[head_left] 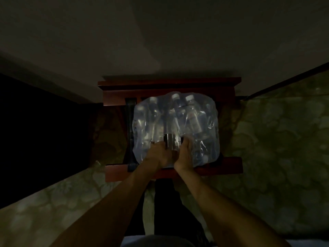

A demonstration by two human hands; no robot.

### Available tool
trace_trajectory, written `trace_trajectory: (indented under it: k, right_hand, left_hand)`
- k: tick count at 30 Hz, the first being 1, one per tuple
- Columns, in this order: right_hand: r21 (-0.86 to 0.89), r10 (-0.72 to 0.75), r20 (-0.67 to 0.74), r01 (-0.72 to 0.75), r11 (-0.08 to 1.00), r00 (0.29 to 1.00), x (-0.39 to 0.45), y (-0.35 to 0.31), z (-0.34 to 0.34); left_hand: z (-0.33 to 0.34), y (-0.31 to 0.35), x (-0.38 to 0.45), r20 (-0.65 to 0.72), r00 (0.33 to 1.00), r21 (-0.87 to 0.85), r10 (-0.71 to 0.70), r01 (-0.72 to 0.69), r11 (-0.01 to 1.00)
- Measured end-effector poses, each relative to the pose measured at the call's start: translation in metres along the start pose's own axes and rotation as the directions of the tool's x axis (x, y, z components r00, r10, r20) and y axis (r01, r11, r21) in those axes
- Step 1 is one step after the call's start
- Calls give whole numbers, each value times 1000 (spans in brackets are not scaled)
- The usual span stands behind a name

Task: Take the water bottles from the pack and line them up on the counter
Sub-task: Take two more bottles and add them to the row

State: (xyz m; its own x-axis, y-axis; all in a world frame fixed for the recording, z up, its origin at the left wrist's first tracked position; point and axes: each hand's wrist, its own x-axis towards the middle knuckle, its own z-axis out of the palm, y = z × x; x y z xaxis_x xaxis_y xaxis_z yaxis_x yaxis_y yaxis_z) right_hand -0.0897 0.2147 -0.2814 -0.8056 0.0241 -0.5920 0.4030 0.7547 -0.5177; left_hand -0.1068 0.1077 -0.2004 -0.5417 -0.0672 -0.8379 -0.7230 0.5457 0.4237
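A shrink-wrapped pack of water bottles [178, 122] lies on a small reddish wooden stand [169, 84] in a dim room. Several clear bottles with white caps show through the plastic, two caps [189, 97] at the far side. My left hand [157, 154] and my right hand [185, 154] meet at the pack's near edge. Both are closed around a bottle [171, 143] that sticks up through the wrap between them. The wrap there looks torn, though the dim light makes it hard to tell.
The stand stands against a pale wall [160, 41]. Patterned green carpet [276, 139] spreads on the right and lower left. A dark area [35, 131] lies on the left. A dark strap [130, 122] runs along the stand's left side. My legs are below the stand.
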Motion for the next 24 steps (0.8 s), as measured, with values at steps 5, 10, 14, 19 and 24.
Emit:
trace_trajectory:
  k: [5,10,14,19,24]
  right_hand:
    - [17,52,-174,-50,999,983,19,-16,-9]
    - [-112,8,-67,-15,994,998,35,-21,-4]
    - [-192,133,-130,-156,969,983,51,-30,-4]
    - [-26,294,-28,-295,955,955,66,-31,-11]
    - [231,316,111,-333,914,942,51,-32,-23]
  left_hand:
    - [8,-1,4,-44,999,-7,-6,6,1000]
    - [19,-14,8,-83,997,17,-5,7,1000]
    - [22,-21,13,-117,993,-7,-30,30,1000]
    - [18,-22,15,-138,990,-55,-31,24,998]
    - [16,-18,11,-105,993,-36,-50,46,998]
